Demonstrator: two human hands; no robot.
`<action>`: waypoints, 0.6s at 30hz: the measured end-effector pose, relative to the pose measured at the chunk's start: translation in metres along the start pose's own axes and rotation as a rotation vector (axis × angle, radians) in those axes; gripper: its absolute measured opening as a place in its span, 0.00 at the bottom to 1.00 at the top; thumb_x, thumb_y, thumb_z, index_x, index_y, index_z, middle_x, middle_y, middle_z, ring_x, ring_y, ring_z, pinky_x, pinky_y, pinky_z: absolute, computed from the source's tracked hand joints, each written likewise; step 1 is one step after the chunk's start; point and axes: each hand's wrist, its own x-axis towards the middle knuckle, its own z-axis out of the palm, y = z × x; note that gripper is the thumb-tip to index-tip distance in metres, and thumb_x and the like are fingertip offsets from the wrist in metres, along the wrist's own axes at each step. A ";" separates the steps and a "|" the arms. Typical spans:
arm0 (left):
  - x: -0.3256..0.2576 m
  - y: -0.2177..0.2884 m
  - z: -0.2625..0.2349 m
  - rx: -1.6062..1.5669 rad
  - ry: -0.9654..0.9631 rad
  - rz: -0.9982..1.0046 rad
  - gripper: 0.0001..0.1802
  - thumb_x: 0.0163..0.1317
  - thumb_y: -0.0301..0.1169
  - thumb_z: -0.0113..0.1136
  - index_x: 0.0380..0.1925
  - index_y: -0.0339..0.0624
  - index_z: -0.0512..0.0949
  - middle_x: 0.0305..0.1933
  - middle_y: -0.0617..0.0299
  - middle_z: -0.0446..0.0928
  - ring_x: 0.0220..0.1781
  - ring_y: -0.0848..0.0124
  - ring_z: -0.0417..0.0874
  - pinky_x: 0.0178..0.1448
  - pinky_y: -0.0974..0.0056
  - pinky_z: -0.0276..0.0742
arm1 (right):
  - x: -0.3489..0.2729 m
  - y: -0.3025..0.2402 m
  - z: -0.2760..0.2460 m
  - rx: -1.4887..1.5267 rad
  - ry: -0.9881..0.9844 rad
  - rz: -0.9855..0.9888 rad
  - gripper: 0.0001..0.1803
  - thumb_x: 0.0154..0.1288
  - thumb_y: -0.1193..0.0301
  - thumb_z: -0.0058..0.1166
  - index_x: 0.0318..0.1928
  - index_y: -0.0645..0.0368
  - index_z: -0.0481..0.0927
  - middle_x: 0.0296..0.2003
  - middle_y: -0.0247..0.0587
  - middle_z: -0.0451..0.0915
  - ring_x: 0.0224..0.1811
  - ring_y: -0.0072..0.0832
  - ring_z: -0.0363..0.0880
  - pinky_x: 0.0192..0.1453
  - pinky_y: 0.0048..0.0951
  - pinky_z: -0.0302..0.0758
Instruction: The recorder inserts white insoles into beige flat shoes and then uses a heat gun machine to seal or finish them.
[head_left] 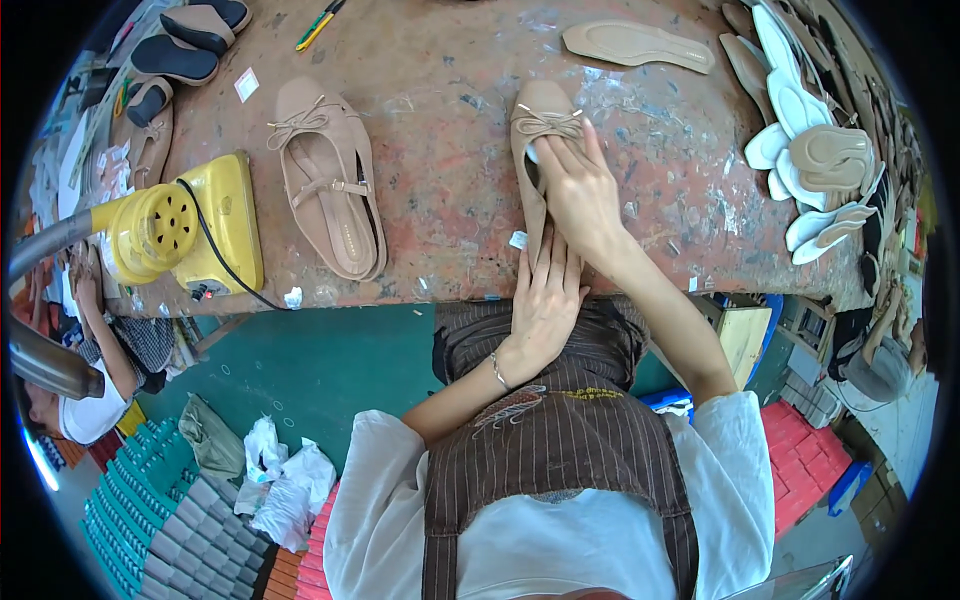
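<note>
A beige ballet flat [540,97] with a thin bow lies before me on the worn table, toe pointing away. The fingers of my right hand [580,195] reach into its opening, with the thumb outside beside the bow. My left hand [547,305] holds the heel end at the table's near edge, fingers extended over it and covering most of the heel. A bit of white shows inside the shoe; the rest of the inside is hidden by my hands. The matching beige shoe [325,185], with bow and strap, lies to the left.
A yellow machine or lamp base [215,225] with a black cable stands left. A beige insole [637,46] lies at the back, a cutter knife [320,25] at the back left. Stacked insoles and white pieces [800,110] line the right side. Dark-soled shoes [175,58] sit far left.
</note>
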 end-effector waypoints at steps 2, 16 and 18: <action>-0.001 -0.004 0.000 0.010 -0.049 0.033 0.32 0.58 0.37 0.65 0.57 0.24 0.72 0.64 0.39 0.70 0.73 0.43 0.63 0.73 0.38 0.59 | 0.010 -0.008 0.007 -0.111 -0.190 0.078 0.24 0.56 0.78 0.50 0.55 0.75 0.73 0.52 0.58 0.79 0.59 0.47 0.78 0.78 0.49 0.56; -0.005 -0.012 0.005 0.027 -0.050 0.058 0.28 0.62 0.34 0.60 0.58 0.27 0.72 0.64 0.40 0.71 0.72 0.46 0.64 0.76 0.40 0.56 | 0.007 -0.022 0.009 -0.413 0.046 0.008 0.18 0.63 0.71 0.47 0.52 0.67 0.75 0.43 0.55 0.81 0.53 0.43 0.80 0.78 0.60 0.44; 0.009 -0.006 -0.003 0.005 0.004 -0.013 0.27 0.62 0.34 0.60 0.57 0.28 0.74 0.61 0.41 0.73 0.71 0.47 0.67 0.76 0.41 0.57 | 0.046 -0.009 -0.006 -0.175 -0.641 0.211 0.28 0.60 0.73 0.50 0.61 0.72 0.70 0.50 0.57 0.76 0.60 0.51 0.74 0.78 0.61 0.42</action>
